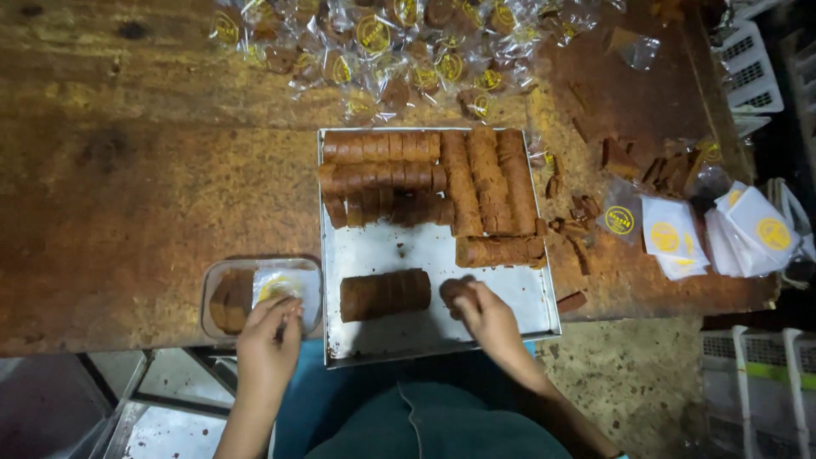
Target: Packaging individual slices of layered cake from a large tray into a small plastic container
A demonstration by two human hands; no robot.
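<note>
A square metal tray [510, 289] lies on a worn wooden table and carries several rows of brown round cookies [425, 174]. A short roll of cookies [384, 294] lies near the tray's front edge. My right hand [486, 320] is closed on one brown cookie [453, 291] just right of that roll. My left hand [270, 340] pinches a small clear wrapper with a yellow mark [276, 287] over a shallow plastic box [217, 280] left of the tray. The box holds a few brown cookies [231, 299].
Several wrapped cookies in clear bags with yellow marks [399, 51] are heaped at the table's far edge. A stack of flat wrappers [731, 229] and broken cookie pieces [663, 170] lie to the right. White crates [752, 68] stand beyond the table's right end.
</note>
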